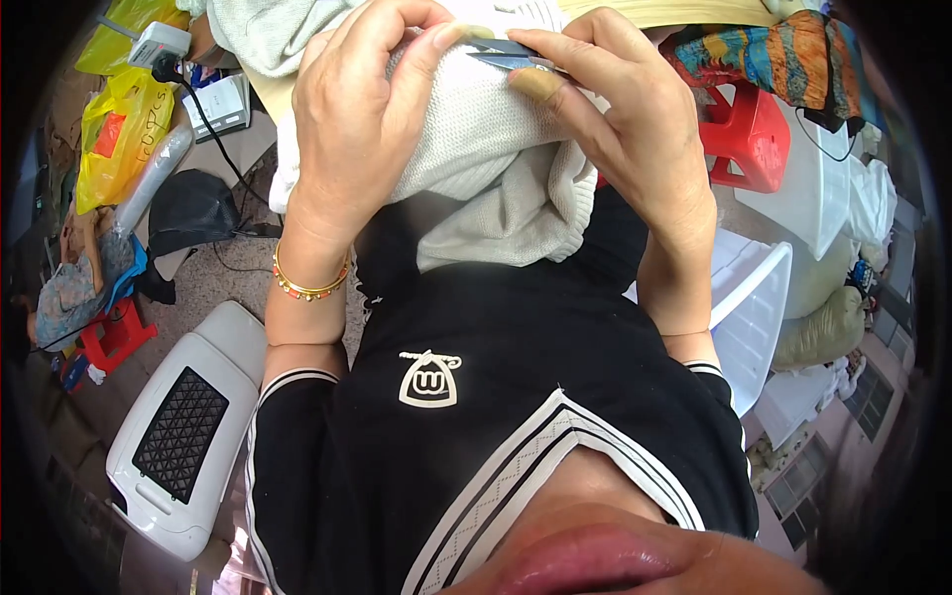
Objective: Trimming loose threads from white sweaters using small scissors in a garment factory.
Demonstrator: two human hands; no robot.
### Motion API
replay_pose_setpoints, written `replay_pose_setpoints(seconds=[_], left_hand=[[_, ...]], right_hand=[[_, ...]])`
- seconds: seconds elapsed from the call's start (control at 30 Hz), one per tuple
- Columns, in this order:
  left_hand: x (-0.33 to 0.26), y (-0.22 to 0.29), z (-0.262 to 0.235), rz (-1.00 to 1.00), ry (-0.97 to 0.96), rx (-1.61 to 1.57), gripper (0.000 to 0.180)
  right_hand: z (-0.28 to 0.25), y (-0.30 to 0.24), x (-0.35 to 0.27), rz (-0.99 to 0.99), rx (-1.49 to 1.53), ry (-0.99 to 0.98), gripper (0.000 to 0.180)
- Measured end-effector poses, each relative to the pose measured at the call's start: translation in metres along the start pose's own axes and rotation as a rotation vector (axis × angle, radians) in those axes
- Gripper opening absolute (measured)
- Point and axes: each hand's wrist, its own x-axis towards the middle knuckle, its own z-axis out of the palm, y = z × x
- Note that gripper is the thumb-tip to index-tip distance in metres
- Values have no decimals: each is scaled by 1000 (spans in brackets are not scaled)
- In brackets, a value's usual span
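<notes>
A cream knit garment (486,124) lies bunched over the table edge and my lap, its ribbed edge hanging toward me. My right hand (640,124) grips a small pair of dark metal thread snips (504,58), with the blades pointing left just above the knit. Beside the blade tips, my left hand (357,114) pinches the fabric between thumb and forefinger. Yellowish coverings show on the right thumb and at the left fingertips. Any thread between the blades is too small to make out.
A red plastic stool (749,134) and a translucent white bin (754,307) stand to the right, near a patterned orange and blue cloth (793,64). At left are a yellow bag (124,134), a black cable (218,139) with a white adapter, and a white appliance with a black grille (188,431).
</notes>
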Motion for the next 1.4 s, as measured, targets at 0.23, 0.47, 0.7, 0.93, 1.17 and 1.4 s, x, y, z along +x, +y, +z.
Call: replay_pose_setpoints(seconds=[0.23,0.47,0.7,0.93,1.17,1.4], left_hand=[[1,0,0,-19,-2,-13,13],[1,-3,0,-53,-23,-86,13],[0,-4,0,-61,-35,-84,14],[1,-5,-2,-85,-53,-94,15],[1,-5,0,-75,-47,-107,15],[-2,-6,-1,-78,-56,-124,16]], right_hand=[[-5,7,8,111,182,-132,27],[28,50,22,-632,586,148,28],[13,57,8,2,346,-203,26],[23,65,10,-43,396,-162,25],[-2,29,27,598,548,-499,26],[24,65,10,46,542,-225,25]])
